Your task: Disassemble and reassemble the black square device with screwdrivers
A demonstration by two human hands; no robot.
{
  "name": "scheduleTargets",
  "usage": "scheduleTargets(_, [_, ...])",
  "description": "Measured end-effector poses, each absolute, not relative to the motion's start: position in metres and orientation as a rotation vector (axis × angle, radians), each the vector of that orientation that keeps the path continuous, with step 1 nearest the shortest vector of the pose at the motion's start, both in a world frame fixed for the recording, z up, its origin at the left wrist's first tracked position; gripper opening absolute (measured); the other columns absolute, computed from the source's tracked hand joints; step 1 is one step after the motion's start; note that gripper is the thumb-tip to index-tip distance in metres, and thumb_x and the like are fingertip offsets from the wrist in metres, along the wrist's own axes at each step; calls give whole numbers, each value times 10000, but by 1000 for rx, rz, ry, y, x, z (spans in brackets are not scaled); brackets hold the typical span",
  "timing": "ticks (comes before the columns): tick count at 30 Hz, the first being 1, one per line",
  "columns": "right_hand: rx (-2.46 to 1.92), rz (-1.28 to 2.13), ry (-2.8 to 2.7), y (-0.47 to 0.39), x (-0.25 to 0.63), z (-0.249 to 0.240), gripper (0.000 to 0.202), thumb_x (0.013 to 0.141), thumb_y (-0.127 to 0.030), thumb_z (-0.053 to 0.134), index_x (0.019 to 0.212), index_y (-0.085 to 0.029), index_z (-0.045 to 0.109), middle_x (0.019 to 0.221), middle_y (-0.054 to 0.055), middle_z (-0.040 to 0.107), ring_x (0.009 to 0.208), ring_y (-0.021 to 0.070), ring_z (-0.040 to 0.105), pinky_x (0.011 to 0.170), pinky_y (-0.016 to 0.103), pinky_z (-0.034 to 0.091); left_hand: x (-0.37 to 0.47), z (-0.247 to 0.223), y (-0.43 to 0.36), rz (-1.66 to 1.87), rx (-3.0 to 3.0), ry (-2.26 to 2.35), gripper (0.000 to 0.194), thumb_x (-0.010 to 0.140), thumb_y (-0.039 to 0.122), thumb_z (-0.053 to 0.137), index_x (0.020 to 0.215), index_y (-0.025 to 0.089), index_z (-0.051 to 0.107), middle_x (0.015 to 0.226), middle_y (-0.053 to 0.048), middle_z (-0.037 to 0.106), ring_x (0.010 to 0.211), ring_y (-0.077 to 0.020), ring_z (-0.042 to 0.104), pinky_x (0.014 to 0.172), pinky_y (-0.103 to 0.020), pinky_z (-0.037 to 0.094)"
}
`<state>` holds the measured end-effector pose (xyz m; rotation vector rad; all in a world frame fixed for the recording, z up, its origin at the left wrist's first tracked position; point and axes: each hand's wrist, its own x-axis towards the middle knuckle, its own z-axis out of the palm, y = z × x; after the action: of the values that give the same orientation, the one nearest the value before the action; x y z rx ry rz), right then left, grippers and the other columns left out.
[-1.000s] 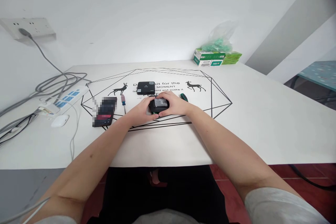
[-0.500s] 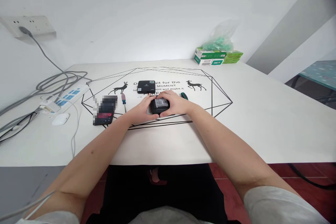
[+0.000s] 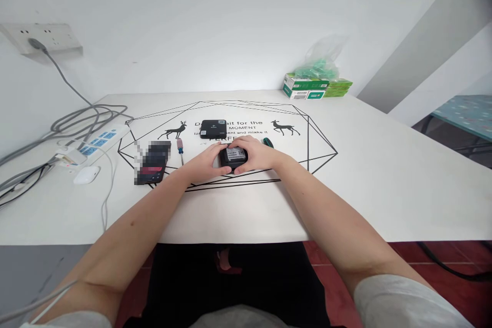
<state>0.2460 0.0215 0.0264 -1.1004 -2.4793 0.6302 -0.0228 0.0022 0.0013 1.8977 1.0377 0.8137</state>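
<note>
A small black box-shaped device (image 3: 235, 155) with a white label on top lies between my hands on the white table. My left hand (image 3: 205, 164) grips its left side, and my right hand (image 3: 257, 155) curls round its right side. Both thumbs meet near its front edge. Just behind it lies a flat black square piece (image 3: 213, 128) with small stickers. A screwdriver (image 3: 180, 147) with a red and blue handle rests left of my left hand. The green handle (image 3: 268, 142) of another tool shows behind my right hand, which hides the rest.
A phone (image 3: 154, 163), partly pixelated, lies at the left near a white earphone case (image 3: 86, 175). Farther left are a power strip (image 3: 102, 142) and coiled grey cables (image 3: 90, 113). Green and white boxes (image 3: 306, 87) with a plastic bag (image 3: 321, 64) stand at the back right.
The view has shifted slightly. Both hands keep their hold on the labelled black device, with only a slight change in the fingers.
</note>
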Motion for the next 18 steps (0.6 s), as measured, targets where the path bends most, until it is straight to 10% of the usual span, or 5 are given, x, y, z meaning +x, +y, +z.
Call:
scheduleTargets(9, [-1107,647,-2503,22,249,28,848,664,-562,1006,1401,-261,714,1487,147,673,1474,429,534,1261,651,420,-23,-3,6,842,1937,1031,824,651,560,1054,1378,300,768,1602,-135,646,1590,-500,481,1356,-640,325])
scheduleTargets(18, [-1021,710,-2471,33,249,12,968,614,-752,986,1398,-252,718,1472,157,684,1451,448,559,1250,675,436,-24,9,-4,369,2268,1179,995,936,753,728,1732,239,427,1884,-144,238,1725,-426,264,1393,-574,288])
